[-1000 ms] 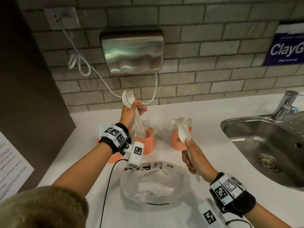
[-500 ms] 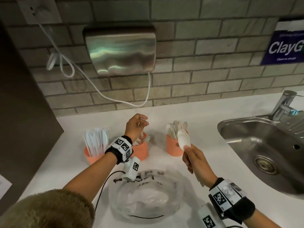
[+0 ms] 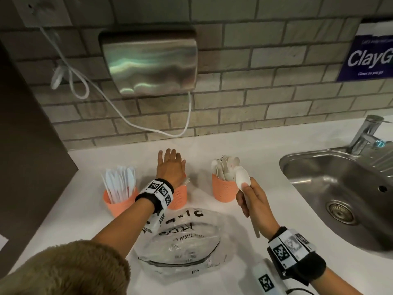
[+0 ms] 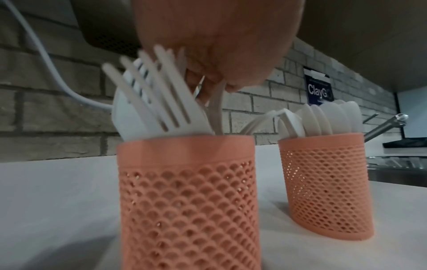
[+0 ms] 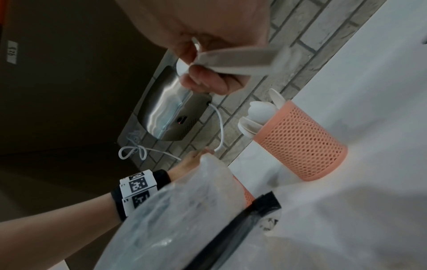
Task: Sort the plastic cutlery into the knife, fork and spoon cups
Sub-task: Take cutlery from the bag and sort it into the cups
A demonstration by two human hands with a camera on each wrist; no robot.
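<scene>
- I read the step as the last of the sorting; my right hand (image 3: 253, 201) grasps a white spoon (image 3: 242, 177) by its handle, bowl up, just in front of the spoon cup (image 3: 225, 190), not yet in it.
- My left hand (image 3: 170, 169) lies released, fingers straight, flat over the fork cup (image 4: 187, 191); the forks (image 4: 157, 95) stand under the palm, and I cannot tell whether it presses them.
- The knife cup (image 3: 119, 202) stands furthest left, its knives upright.
- The next move, I judge, calls for turning the spoon handle-down and lowering it among the bowls already packed there; the gap looks tight.
- The plastic bag (image 3: 182, 241) lies slack near me and looks emptied, though I cannot be sure.
- Open counter (image 3: 265, 150) lies behind the cups up to the brick wall; the sink (image 3: 302, 158) rim lies near on the right, so I'd keep the elbow clear.
</scene>
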